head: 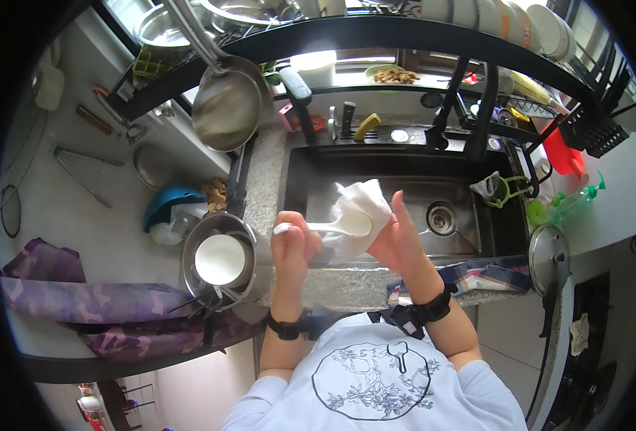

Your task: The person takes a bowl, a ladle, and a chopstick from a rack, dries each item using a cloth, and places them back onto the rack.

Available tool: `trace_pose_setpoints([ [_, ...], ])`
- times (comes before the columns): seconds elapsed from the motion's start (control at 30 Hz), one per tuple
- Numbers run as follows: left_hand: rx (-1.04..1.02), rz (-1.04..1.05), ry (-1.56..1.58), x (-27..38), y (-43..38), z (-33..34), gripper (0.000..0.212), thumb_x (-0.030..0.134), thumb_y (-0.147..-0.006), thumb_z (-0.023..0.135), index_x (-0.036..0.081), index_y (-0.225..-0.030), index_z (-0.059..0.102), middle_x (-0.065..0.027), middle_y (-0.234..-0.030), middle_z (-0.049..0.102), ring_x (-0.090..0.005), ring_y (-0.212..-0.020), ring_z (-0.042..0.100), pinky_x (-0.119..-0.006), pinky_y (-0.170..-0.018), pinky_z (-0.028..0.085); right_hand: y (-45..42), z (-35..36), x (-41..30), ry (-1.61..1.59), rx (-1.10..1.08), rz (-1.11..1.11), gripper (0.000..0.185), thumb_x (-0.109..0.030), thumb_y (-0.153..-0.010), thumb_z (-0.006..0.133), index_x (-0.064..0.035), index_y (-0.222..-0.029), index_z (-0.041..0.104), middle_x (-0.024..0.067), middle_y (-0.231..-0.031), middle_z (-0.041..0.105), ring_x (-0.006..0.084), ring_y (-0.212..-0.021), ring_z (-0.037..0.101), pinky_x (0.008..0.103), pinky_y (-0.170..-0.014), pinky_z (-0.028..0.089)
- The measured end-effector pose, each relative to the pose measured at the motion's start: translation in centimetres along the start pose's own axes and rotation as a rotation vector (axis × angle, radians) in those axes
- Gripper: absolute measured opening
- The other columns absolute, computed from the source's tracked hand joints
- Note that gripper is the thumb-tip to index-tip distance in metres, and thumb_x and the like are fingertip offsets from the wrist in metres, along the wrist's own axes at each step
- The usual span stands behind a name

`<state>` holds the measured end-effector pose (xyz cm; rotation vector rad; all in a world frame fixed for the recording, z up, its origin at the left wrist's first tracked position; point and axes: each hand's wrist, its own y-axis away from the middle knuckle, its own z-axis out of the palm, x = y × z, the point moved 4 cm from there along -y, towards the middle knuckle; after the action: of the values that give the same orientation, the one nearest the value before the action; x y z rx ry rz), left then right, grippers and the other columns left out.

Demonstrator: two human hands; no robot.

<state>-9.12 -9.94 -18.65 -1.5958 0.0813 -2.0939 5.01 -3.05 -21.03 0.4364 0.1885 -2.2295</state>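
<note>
My left hand (pixel 294 245) grips the handle of a white spoon (pixel 354 223), probably ceramic, held level over the front edge of the sink (pixel 339 186). Its bowl faces up and lies against a crumpled white cloth or paper towel (pixel 365 198). That cloth rests in my right hand (pixel 401 242), whose thumb points up, away from the spoon. The cloth hides the right fingers. To the left, a metal pot (pixel 188 269) stands on the counter with a white bowl (pixel 220 259) and some utensils inside.
A black dish rack (pixel 350 40) spans above the sink, with a large metal ladle (pixel 226 108) hanging from it. A pot lid (pixel 547 258) leans at the right. A folded checked cloth (pixel 474 277) lies along the front edge. A green pump bottle (pixel 571 204) stands beyond the sink's right side.
</note>
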Motion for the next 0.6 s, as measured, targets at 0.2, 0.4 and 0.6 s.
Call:
trace_pose_setpoints([
  [0.2, 0.047, 0.005, 0.050, -1.8, -0.2, 2.4, 0.028, 0.035, -0.087, 0.048, 0.007, -0.082, 0.043, 0.0044, -0.059, 0.035, -0.0039, -0.046, 0.033, -0.019, -0.043, 0.029, 2.3, -1.0, -2.7, -0.158, 0.062, 0.005, 0.064, -0.051, -0.087, 0.026, 0.0007, -0.125, 0.034, 0.0161, -0.126, 0.040, 0.0281, -0.117, 0.038, 0.0443, -0.098, 0.027],
  [0.4, -0.009, -0.070, 0.049, -2.9, 0.0, 3.9, 0.026, 0.034, -0.087, 0.047, 0.008, -0.083, 0.044, 0.0008, -0.069, 0.037, -0.0090, -0.051, 0.041, -0.023, -0.048, 0.037, 5.0, -1.2, -4.4, 0.143, 0.096, -0.071, 0.055, -0.042, -0.089, 0.028, 0.0017, -0.120, 0.041, 0.0141, -0.116, 0.048, 0.0224, -0.111, 0.044, 0.0369, -0.096, 0.031],
  [0.6, -0.011, -0.051, 0.103, -3.9, 0.9, 5.7, 0.028, 0.035, -0.087, 0.046, 0.008, -0.083, 0.044, 0.0012, -0.067, 0.037, -0.0082, -0.050, 0.039, -0.024, -0.049, 0.037, 6.3, -2.9, -4.8, 0.806, 0.206, -0.275, 0.053, -0.039, -0.088, 0.035, 0.0063, -0.113, 0.047, 0.0084, -0.100, 0.055, 0.0150, -0.095, 0.050, 0.0277, -0.087, 0.036],
])
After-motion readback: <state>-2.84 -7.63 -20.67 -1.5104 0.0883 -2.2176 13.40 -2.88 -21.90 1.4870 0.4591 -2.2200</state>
